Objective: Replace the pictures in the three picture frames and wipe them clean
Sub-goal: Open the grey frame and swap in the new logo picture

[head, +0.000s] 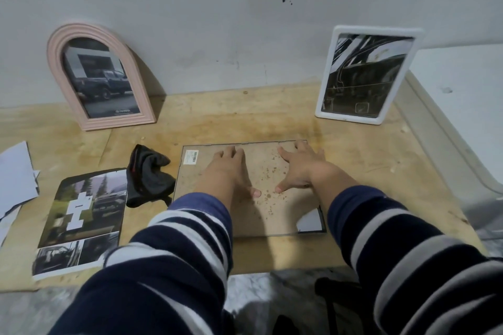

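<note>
A thin black frame lies face down in the middle of the table, its brown speckled backing board [268, 215] facing up. My left hand [227, 171] and my right hand [299, 168] lie flat on the board with fingers spread toward its far edge. A pink arched frame [61, 43] with a truck picture leans on the wall at the back left. A white rectangular frame [326, 95] with a dark picture leans at the back right. A crumpled dark cloth [149, 174] sits just left of the board. A printed picture sheet [81, 220] with a cut-out hole lies at the front left.
The wooden table [353, 149] ends close on the right, where a white moulded surface [462, 128] runs alongside. Paper scraps [13, 177] lie at the left edge. The grey wall [217, 22] stands right behind the frames.
</note>
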